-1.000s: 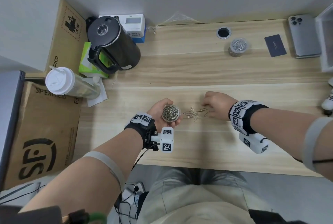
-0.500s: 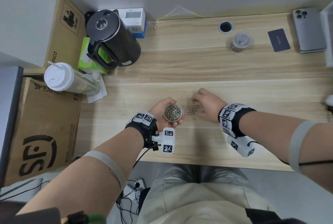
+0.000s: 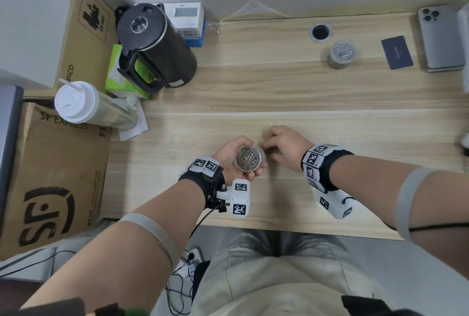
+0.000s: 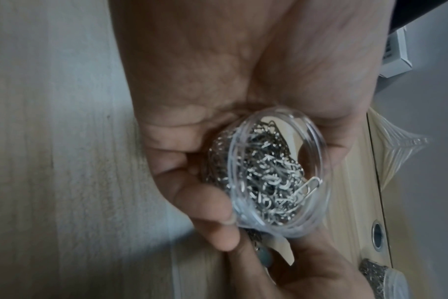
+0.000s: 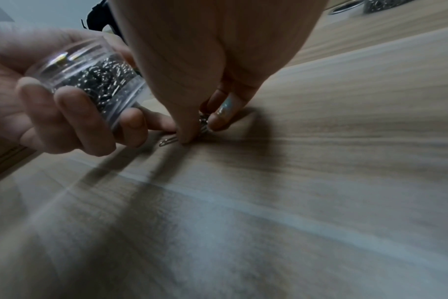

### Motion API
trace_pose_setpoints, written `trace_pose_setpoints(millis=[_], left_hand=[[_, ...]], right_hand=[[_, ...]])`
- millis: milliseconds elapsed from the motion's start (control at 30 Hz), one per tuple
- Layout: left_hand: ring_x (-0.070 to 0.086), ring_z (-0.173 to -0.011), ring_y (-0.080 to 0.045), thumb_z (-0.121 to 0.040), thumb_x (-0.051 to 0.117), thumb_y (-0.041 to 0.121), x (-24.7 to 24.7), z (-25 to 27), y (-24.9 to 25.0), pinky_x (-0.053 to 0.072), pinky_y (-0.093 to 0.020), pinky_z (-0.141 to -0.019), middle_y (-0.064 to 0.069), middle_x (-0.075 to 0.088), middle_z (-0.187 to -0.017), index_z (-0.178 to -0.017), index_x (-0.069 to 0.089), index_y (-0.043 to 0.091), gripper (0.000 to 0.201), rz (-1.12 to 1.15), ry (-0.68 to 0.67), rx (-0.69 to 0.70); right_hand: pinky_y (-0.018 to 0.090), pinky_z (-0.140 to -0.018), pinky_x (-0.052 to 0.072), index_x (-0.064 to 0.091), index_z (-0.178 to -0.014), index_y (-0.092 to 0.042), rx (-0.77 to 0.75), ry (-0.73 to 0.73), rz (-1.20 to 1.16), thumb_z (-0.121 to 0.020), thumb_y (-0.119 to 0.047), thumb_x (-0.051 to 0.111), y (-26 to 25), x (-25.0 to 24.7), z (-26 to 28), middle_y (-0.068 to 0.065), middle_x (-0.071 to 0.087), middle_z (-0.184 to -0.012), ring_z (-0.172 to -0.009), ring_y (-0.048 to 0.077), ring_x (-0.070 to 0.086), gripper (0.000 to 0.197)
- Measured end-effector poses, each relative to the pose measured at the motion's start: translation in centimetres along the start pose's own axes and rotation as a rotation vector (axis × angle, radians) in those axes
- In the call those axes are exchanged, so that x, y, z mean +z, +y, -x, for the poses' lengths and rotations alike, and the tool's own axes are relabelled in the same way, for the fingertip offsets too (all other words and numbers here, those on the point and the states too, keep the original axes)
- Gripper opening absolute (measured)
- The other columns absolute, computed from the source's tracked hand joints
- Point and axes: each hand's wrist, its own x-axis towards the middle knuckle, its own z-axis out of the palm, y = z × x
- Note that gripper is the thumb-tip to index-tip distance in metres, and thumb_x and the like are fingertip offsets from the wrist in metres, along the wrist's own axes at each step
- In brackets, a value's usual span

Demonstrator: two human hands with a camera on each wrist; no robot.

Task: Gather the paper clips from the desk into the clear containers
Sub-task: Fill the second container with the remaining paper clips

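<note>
My left hand (image 3: 234, 157) grips a small clear round container (image 3: 248, 158) (image 4: 276, 174) (image 5: 90, 76), nearly full of silver paper clips, just above the wooden desk (image 3: 330, 138). Right beside it my right hand (image 3: 281, 145) pinches a small bunch of paper clips (image 5: 203, 121) between thumb and fingertips, against the desk surface. One loose clip (image 5: 168, 140) lies flat by my thumb. A second clear container (image 3: 342, 53) holding clips stands far back on the right.
A black kettle (image 3: 154, 49), a lidded cup (image 3: 83, 105) and cardboard boxes (image 3: 50, 176) crowd the left side. A cable hole (image 3: 320, 32), a dark card (image 3: 396, 52) and a phone (image 3: 440, 41) sit at the back right.
My right hand swept the scattered clips leftward into a bunch and closed on them beside the container. The left hand kept holding the container in about the same place.
</note>
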Motion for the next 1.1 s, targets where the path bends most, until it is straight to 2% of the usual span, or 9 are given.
trace_pose_setpoints(millis=[167,333,467,700,833,1000,1100], left_hand=[[0.059,-0.066,-0.024,-0.086,0.05,0.037,-0.6,0.1,-0.3,0.043,-0.024,-0.05,-0.017,0.063,-0.088,-0.092,0.065,0.002,0.038,0.02,-0.003,0.014],[0.059,-0.065,-0.025,-0.085,0.051,0.036,-0.6,0.3,-0.2,0.043,-0.025,-0.05,-0.018,0.062,-0.088,-0.091,0.065,0.002,0.037,0.025,0.015,0.031],[0.06,-0.066,-0.026,-0.085,0.053,0.036,-0.5,0.2,0.0,0.044,-0.025,-0.05,-0.019,0.064,-0.088,-0.095,0.063,0.002,0.037,0.04,0.042,0.031],[0.059,-0.064,-0.026,-0.086,0.052,0.035,-0.5,0.3,0.3,0.043,-0.024,-0.05,-0.02,0.064,-0.086,-0.091,0.062,0.002,0.035,0.066,0.073,0.03],[0.058,-0.062,-0.025,-0.087,0.049,0.035,-0.4,0.4,0.4,0.041,-0.023,-0.049,-0.019,0.063,-0.084,-0.084,0.062,0.003,0.034,0.06,0.064,0.034],[0.061,-0.06,-0.028,-0.087,0.053,0.036,-0.1,0.2,0.9,0.043,-0.023,-0.047,-0.022,0.063,-0.085,-0.087,0.057,0.004,0.032,0.069,0.133,0.004],[0.061,-0.057,-0.028,-0.086,0.052,0.032,0.6,0.4,1.3,0.042,-0.022,-0.044,-0.018,0.06,-0.077,-0.087,0.056,0.005,0.027,0.084,0.131,0.004]], right_hand=[[0.035,-0.093,0.04,0.073,-0.095,-0.013,0.031,-0.001,0.0,-0.079,-0.01,0.069,0.0,0.3,-0.2,0.009,0.057,-0.102,-0.102,0.03,0.051,0.016],[0.034,-0.091,0.038,0.069,-0.093,-0.009,0.031,-0.04,0.046,-0.082,-0.009,0.066,-0.4,0.1,-0.1,0.009,0.059,-0.102,-0.102,0.029,0.05,0.011],[0.037,-0.092,0.04,0.065,-0.094,-0.01,0.005,-0.083,0.09,-0.083,-0.005,0.062,-0.7,-0.1,-0.1,0.008,0.059,-0.101,-0.103,0.03,0.05,0.012],[0.039,-0.092,0.042,0.063,-0.098,-0.009,-0.007,-0.104,0.111,-0.083,-0.001,0.057,-0.9,-0.3,-0.2,0.008,0.062,-0.101,-0.103,0.03,0.053,0.018],[0.036,-0.082,0.046,0.064,-0.094,-0.01,0.021,-0.106,0.068,-0.082,-0.003,0.055,-0.9,-1.0,-0.2,0.007,0.064,-0.095,-0.093,0.028,0.058,0.016],[0.029,-0.075,0.048,0.069,-0.091,-0.011,0.034,0.033,-0.078,-0.083,-0.008,0.061,-0.8,-3.3,0.1,0.002,0.066,-0.087,-0.077,0.016,0.055,0.012],[0.025,-0.073,0.049,0.071,-0.087,-0.017,0.022,0.071,-0.207,-0.082,-0.01,0.065,-2.0,-5.1,-0.1,-0.004,0.066,-0.083,-0.074,0.013,0.059,0.01]])
